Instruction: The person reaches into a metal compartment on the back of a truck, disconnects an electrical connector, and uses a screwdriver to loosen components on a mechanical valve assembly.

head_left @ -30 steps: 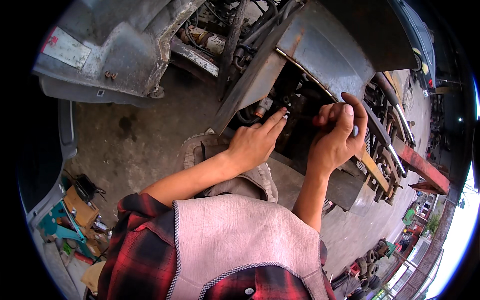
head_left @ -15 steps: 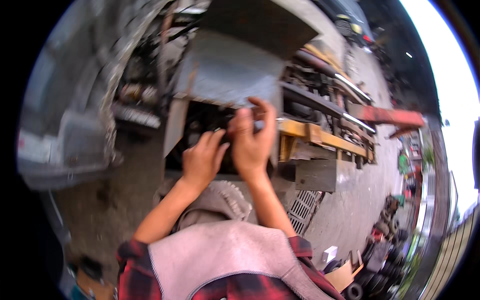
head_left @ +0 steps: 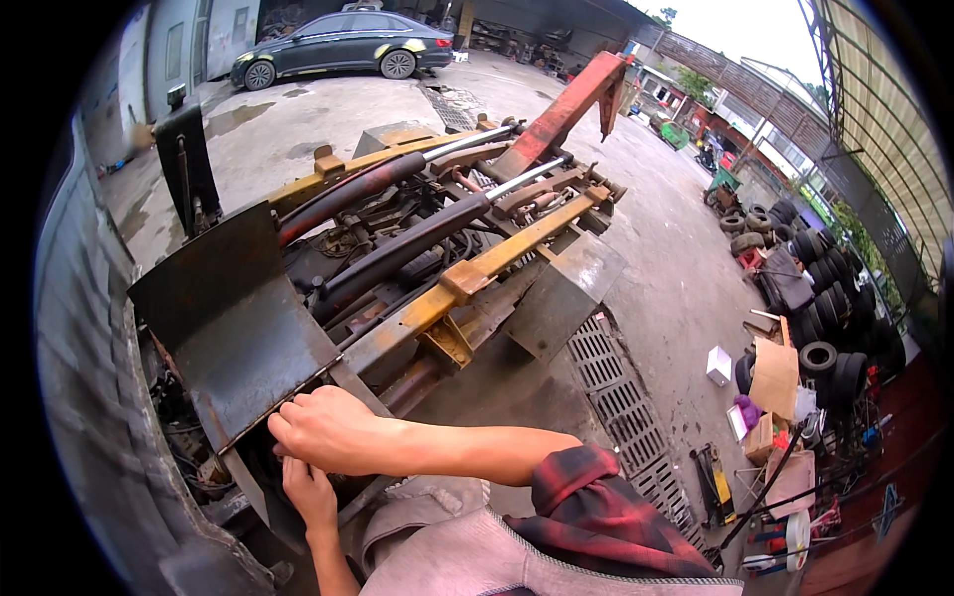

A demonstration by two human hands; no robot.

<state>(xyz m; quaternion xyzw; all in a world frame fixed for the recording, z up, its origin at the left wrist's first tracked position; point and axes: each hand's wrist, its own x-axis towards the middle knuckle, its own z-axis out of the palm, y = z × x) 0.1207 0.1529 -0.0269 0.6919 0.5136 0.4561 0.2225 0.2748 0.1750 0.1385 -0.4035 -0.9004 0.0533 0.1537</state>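
My right hand [head_left: 323,429] is closed at the lower edge of a bent dark steel cover [head_left: 243,353] on the machine's frame; what it grips, if anything, is hidden. Just beneath it, my left hand [head_left: 303,482] has its fingers bent up into the shadowed opening under the cover, their tips covered by the right hand. A narrow steel side plate [head_left: 248,487] stands beside the opening at lower left. Yellow steel beams [head_left: 517,238] and dark hydraulic cylinders [head_left: 388,258] run away from the cover toward a red lifting arm [head_left: 552,124].
A worn grey body panel [head_left: 99,358] borders the left. A dark car [head_left: 338,55] stands across the yard. Stacked tyres [head_left: 830,288], cardboard [head_left: 773,382] and a yellow-black jack [head_left: 711,487] line the right side. A slotted drain grate [head_left: 596,363] lies beside the frame.
My view has swung up and across, bringing the whole frame, the car and the yard into sight. My hands now sit lower left in view, the right over the left, with more tightly curled fingers.
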